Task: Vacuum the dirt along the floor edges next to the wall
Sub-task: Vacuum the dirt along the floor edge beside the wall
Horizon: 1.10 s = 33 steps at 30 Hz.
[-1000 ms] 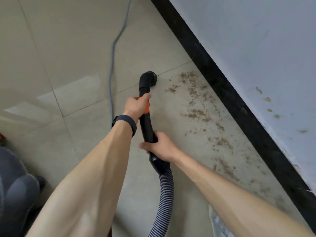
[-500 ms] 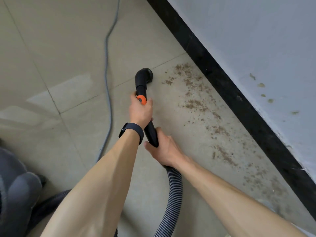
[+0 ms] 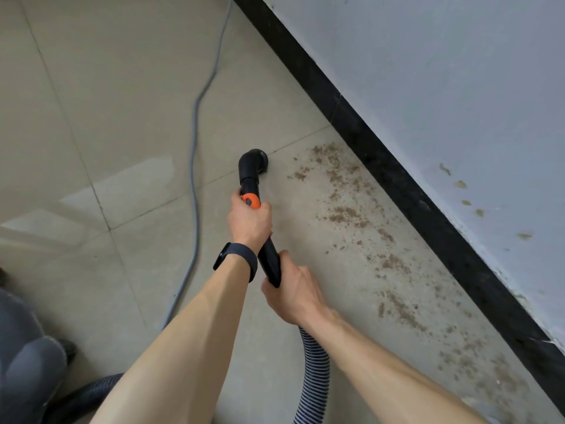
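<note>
A black vacuum wand [image 3: 269, 258] with an orange button [image 3: 251, 201] points away from me at the tiled floor. Its round nozzle [image 3: 254, 162] sits just left of the brown dirt [image 3: 345, 214]. My left hand [image 3: 249, 221], a dark band on its wrist, grips the wand just below the button. My right hand [image 3: 293, 290] grips the wand's lower end, where the striped hose [image 3: 315, 374] joins. The dirt runs in a scattered strip along the black skirting [image 3: 406, 191] under the pale wall [image 3: 443, 87], toward the lower right.
A grey power cord [image 3: 194, 185] snakes over the tiles left of the wand. The grey vacuum body [image 3: 27, 362] stands at the lower left with a black hose [image 3: 82, 399] leading from it. Brownish stains [image 3: 464, 194] mark the wall.
The view has shifted slightly. My left hand slid from beside the orange button to just under it; my right hand still grips the lower end. The nozzle stays left of the dirt.
</note>
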Each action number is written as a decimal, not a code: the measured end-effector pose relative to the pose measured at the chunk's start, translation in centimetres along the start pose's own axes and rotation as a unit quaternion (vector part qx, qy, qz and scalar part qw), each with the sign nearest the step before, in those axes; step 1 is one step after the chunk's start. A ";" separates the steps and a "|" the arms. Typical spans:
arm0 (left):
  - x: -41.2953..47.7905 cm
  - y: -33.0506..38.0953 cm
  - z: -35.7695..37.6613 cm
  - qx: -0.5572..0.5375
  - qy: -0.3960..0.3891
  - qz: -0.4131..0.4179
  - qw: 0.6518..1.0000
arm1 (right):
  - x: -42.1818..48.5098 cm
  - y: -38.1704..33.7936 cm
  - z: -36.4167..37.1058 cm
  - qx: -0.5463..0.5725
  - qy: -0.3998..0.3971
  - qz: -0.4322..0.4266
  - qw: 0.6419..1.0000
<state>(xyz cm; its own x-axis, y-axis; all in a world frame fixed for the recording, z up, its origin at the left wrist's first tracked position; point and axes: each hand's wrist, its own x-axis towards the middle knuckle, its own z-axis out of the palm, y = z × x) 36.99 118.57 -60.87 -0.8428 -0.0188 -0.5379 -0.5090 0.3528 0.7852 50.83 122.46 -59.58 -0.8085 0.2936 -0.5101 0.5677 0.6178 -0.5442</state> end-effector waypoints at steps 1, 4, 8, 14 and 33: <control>-0.2 0.1 0.4 -0.011 -0.002 -0.002 1.000 | 0.0 0.3 -0.2 -0.001 0.001 -0.001 1.000; -0.6 0.5 2.0 -0.036 -0.025 -0.011 0.999 | 0.4 1.3 -1.1 0.000 0.013 0.009 1.000; -0.6 1.2 4.2 -0.028 -0.041 -0.014 0.999 | 1.0 2.7 -2.6 0.006 0.018 0.022 1.000; -0.6 2.6 6.5 -0.016 -0.059 -0.010 0.998 | 1.9 4.2 -4.2 0.018 0.027 0.031 0.999; -1.0 4.1 12.4 -0.060 -0.119 -0.003 0.991 | 2.3 7.1 -7.7 -0.030 0.069 0.053 0.996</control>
<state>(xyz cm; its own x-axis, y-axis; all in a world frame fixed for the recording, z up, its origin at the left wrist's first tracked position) 37.87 131.60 -60.89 -0.7824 0.2053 -0.5880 -0.5423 0.2398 0.8052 51.81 133.14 -59.56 -0.7605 0.4541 -0.4642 0.6439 0.6196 -0.4489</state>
